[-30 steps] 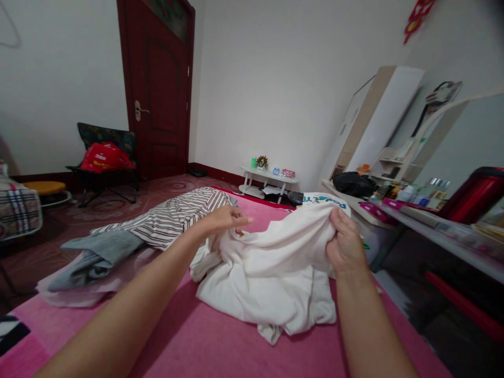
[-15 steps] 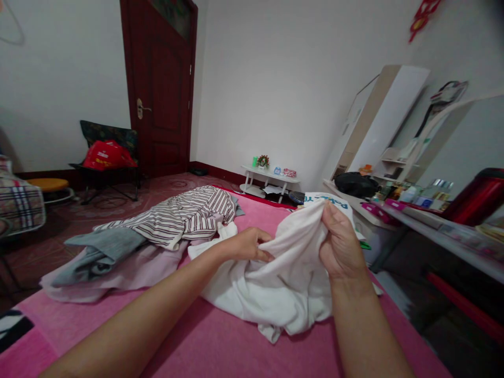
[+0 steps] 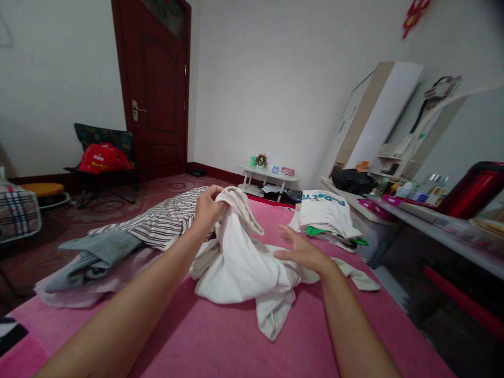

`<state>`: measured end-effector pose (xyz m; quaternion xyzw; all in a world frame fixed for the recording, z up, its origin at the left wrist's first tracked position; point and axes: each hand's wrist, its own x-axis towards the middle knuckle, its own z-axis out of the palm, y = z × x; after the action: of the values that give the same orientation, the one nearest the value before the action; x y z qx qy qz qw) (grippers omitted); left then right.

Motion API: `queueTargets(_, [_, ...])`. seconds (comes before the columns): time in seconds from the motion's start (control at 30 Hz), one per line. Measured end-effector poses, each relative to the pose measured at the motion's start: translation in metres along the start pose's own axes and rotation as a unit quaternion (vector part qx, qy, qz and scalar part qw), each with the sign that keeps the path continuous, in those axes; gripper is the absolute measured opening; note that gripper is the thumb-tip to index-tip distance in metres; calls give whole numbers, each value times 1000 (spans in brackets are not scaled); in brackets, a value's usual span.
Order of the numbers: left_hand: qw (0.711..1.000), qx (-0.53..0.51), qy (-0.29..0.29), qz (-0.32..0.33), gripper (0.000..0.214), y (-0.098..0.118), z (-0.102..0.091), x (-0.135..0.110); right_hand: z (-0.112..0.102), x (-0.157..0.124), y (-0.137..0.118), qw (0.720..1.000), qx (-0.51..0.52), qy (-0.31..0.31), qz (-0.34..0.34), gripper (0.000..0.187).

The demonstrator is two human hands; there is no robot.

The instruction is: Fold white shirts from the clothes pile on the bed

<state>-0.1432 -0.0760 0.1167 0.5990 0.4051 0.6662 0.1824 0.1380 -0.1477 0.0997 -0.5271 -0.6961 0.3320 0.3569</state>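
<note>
A crumpled white garment (image 3: 240, 262) lies on the pink bed cover (image 3: 205, 341) in front of me. My left hand (image 3: 207, 207) is closed on a bunched part of it and holds that part lifted above the bed. My right hand (image 3: 301, 251) hovers flat over the garment's right side, fingers spread, holding nothing. Behind the right hand a stack of folded clothes (image 3: 326, 215) with a white printed shirt on top rests at the bed's far right.
A striped shirt (image 3: 165, 223) and grey and pale pink clothes (image 3: 94, 260) lie heaped on the bed's left. A cluttered desk (image 3: 433, 220) with a red pot runs along the right. A dark door (image 3: 153, 89), a chair with a red bag (image 3: 102, 157) and a low white shelf (image 3: 268, 178) stand beyond.
My right hand let go of the garment and dropped flat with fingers spread. My left hand took a grip and lifted the cloth up and left. The folded stack came into view.
</note>
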Motion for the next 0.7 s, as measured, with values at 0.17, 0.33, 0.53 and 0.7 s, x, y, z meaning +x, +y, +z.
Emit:
queueTargets(0.17, [978,206,29,22,16,-2,-16,5,13,8,33,992,-116,-33,30,85])
queueTargets(0.33, [970,243,-15,0,21,-10,-19,8,8,9,30,987,-153,-14,40,28])
queueTargets(0.53, [995,64,-47,-52,29,-11,-9,7,-27,10,7,899,20,431,-74,27])
queueTargets(0.7, [973,9,-206,-106,45,23,-1,-8,-58,1,-11,725,288,619,-97,19])
